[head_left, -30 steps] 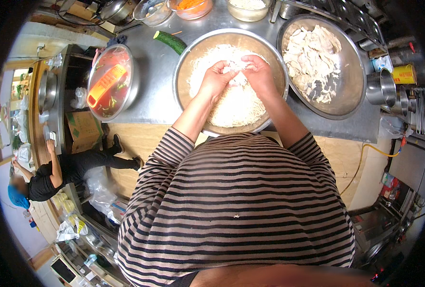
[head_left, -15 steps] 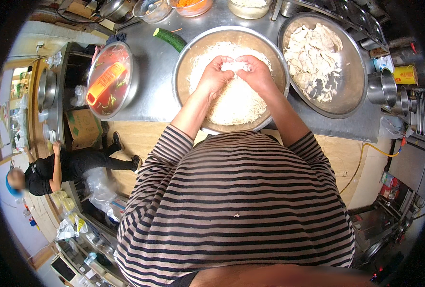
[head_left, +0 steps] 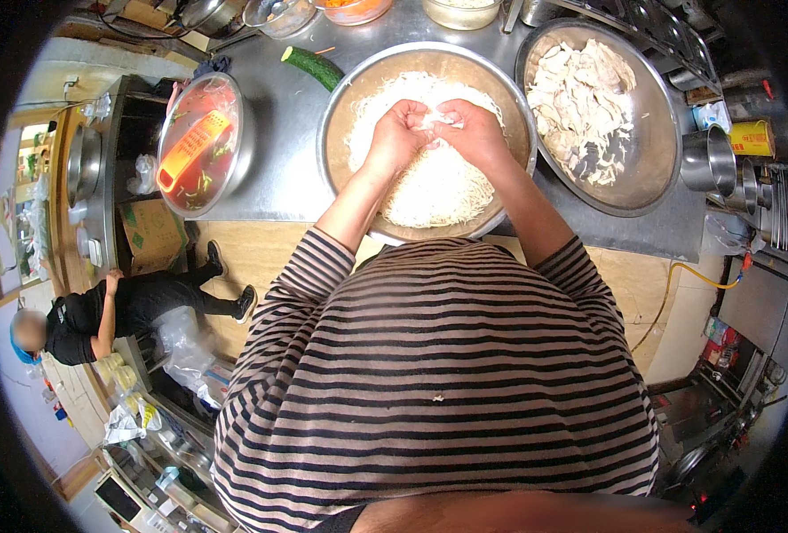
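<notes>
My left hand (head_left: pixel 397 139) and my right hand (head_left: pixel 475 139) meet above a wide steel bowl (head_left: pixel 339 115). Pinched between the fingertips of both is a small pale piece of meat (head_left: pixel 435 117), like the pieces in the bowl to the right; the fingers cover most of it. Under the hands lies a heap of fine pale shreds (head_left: pixel 438 191), thickest at the near side of the bowl. A second steel bowl (head_left: pixel 656 160), on the right, contains larger pale meat pieces (head_left: pixel 580 89), some stacked, some loose at its near side.
To the left stands a bowl (head_left: pixel 243 133) with red insides, green scraps and an orange grater (head_left: pixel 196 151). A cucumber (head_left: pixel 312 67) lies beside the middle bowl. Bowls of orange shreds (head_left: pixel 354 9) and pale food line the table's back. A person (head_left: pixel 101 311) in black is at far left.
My fingers have shifted on the meat piece, and the right thumb now lies closer to the left hand. The person at the left has moved slightly.
</notes>
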A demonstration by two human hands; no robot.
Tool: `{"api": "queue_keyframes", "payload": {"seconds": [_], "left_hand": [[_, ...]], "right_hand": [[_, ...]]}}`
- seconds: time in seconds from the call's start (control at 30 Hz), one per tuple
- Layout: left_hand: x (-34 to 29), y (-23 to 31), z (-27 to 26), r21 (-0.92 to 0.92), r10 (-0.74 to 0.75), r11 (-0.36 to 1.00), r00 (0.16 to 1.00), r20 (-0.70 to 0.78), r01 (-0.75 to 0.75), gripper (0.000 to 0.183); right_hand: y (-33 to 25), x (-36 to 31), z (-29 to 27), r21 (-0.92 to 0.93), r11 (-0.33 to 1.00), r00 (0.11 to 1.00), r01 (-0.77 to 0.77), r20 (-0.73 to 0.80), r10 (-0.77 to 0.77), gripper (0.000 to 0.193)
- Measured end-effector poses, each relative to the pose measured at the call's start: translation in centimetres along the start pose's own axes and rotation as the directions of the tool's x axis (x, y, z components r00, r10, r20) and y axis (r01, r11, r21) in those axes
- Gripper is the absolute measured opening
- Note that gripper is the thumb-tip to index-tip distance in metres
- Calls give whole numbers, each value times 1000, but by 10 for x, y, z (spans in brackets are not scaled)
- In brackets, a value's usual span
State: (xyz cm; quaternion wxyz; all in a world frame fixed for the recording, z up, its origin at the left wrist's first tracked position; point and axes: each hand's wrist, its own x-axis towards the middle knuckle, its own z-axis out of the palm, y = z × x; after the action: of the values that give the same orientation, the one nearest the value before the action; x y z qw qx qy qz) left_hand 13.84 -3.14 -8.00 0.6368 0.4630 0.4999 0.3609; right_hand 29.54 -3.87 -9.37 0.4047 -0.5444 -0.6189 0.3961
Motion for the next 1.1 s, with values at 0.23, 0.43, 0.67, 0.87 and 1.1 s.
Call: {"api": "queue_keyframes", "payload": {"seconds": [0.23, 0.43, 0.67, 0.87, 1.1], "left_hand": [[2, 7, -8, -247, -123, 961, 992, 23, 125, 13], [-5, 12, -1, -483, -116, 862, 988, 100, 150, 18], [8, -2, -14, 91, -158, 983, 986, -52, 162, 20], [-5, -20, -3, 811, -56, 541, 953, 296, -221, 32], [-5, 0, -17, 828, 350, 445, 918, 189, -340, 32]], "right_hand": [[13, 7, 0, 244, 963, 993, -117, 27, 114, 30], [2, 8, -1, 326, 941, 994, -94, 78, 73, 39], [-6, 2, -24, -303, 940, 988, 155, 69, -141, 31], [-8, -10, -23, -577, 780, 936, 243, 351, -32, 22], [-9, -1, -47, -248, 934, 957, 257, 198, -211, 33]]}}
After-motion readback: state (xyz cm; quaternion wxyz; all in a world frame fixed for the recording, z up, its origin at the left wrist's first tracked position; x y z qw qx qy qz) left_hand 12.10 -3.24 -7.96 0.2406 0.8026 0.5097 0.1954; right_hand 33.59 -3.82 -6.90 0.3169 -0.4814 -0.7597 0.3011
